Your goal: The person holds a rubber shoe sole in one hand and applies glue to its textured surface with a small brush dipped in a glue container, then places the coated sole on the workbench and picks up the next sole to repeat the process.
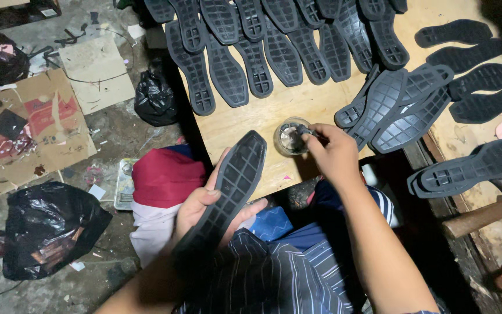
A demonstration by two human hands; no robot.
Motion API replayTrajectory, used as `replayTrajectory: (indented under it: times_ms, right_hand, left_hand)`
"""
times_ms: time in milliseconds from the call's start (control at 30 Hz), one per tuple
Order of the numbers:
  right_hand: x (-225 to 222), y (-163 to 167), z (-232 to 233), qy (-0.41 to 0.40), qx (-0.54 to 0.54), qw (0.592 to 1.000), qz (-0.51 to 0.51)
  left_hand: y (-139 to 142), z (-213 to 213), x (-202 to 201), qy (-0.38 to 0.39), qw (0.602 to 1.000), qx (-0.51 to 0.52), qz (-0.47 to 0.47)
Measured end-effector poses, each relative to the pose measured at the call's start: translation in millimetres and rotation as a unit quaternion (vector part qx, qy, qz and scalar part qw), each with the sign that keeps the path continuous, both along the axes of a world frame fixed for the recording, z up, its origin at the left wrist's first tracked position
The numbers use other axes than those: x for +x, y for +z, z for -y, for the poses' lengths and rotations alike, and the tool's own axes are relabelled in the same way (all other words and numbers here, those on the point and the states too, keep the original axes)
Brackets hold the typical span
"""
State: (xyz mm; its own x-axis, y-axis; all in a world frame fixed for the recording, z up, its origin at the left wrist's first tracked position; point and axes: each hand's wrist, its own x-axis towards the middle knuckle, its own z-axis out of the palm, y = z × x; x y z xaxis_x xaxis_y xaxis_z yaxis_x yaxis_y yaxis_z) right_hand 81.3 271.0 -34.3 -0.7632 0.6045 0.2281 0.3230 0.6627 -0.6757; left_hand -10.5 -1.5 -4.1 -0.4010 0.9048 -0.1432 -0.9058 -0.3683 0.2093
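My left hand grips a black rubber shoe sole, tread side up, held over my lap at the near edge of a wooden board. My right hand reaches to a small round glass jar standing on the board and pinches a dark brush handle that dips into it. Several more black soles lie in a row along the board's far side, and others are piled just right of the jar.
Further soles lie at the right, one near a wooden handle. Black plastic bags, flattened cardboard and scraps cover the concrete floor at the left. A red and white cloth bundle sits beside my knee.
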Motion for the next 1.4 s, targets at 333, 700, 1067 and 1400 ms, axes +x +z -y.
replayTrajectory:
  times_ms: [333, 700, 1067, 1400]
  right_hand:
    - [49, 61, 78, 0.138, -0.131, 0.978, -0.089]
    - [51, 79, 87, 0.179, -0.043, 0.976, -0.113]
    - [55, 93, 113, 0.242, -0.014, 0.964, -0.111]
    - [58, 105, 115, 0.193, -0.013, 0.975, -0.112]
  left_hand:
    - [6, -9, -4, -0.038, 0.998, 0.039, -0.035]
    - [5, -16, -1, -0.037, 0.996, 0.083, 0.014]
    - [-2, -46, -8, -0.048, 0.995, 0.078, 0.026]
    - [-6, -83, -20, -0.069, 0.988, 0.135, 0.002]
